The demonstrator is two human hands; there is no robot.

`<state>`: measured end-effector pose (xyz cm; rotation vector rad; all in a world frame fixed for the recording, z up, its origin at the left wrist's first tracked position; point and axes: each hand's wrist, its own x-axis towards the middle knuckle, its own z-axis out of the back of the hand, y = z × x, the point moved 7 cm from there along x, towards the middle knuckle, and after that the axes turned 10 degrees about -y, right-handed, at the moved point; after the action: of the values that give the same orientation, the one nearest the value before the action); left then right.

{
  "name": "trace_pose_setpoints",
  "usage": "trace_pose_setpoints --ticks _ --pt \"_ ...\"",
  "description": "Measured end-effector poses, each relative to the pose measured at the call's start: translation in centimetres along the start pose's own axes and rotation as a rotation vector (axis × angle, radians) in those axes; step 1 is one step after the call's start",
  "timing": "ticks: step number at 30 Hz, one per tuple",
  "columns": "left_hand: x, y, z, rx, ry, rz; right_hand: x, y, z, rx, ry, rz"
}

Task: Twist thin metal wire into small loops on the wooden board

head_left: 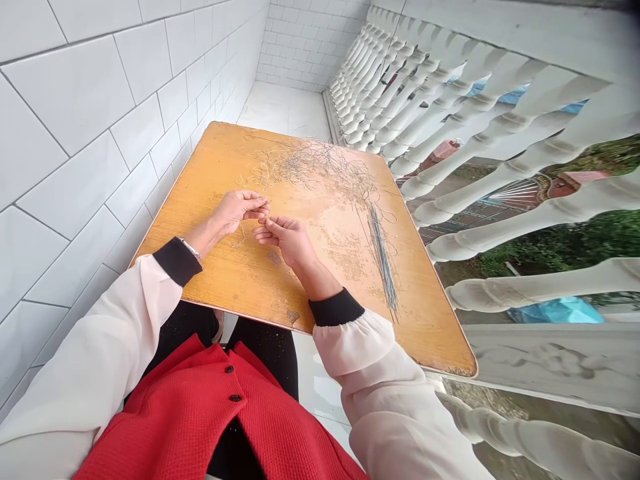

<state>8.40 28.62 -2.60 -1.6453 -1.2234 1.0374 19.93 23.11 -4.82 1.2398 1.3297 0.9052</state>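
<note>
Over the left half of the wooden table, my left hand [241, 208] pinches a thin strand of what looks like wire [243, 233], which curls down below the fingers. Close beside it, my right hand [287, 239] has thumb and forefinger pressed together on the same strand, its other fingers loosely curled. The fingertips of both hands nearly meet, and the bit between them is too fine to make out clearly. Beyond the hands spreads a loose tangle of thin wires [305, 165]. To the right lies a bundle of straight grey wires [383, 260], roughly parallel.
The worn wooden table [430, 327] has peeling patches and a chipped front edge near my lap. A white tiled wall [100, 153] runs along the left. On the right stands a white balustrade [500, 227], with greenery and a blue sheet [557, 311] beyond it.
</note>
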Motion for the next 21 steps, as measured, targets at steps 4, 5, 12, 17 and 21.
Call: trace_pose_setpoints --ticks 4,5,12,17,21 --pt "0.2 0.0 0.1 0.027 0.027 -0.016 -0.3 0.0 -0.1 0.005 0.027 -0.055" --pt "0.2 0.0 0.1 0.035 0.038 -0.018 -0.3 0.0 -0.1 0.004 0.029 -0.062" --pt "-0.2 0.1 0.0 0.156 0.069 0.001 -0.7 0.0 0.0 -0.217 0.044 -0.142" --pt "-0.8 0.2 -0.5 0.212 0.063 0.037 0.2 2.5 2.5 -0.397 -0.136 0.080" --pt "-1.3 0.9 -1.1 0.280 0.083 0.064 0.2 4.4 3.5 -0.300 -0.196 0.300"
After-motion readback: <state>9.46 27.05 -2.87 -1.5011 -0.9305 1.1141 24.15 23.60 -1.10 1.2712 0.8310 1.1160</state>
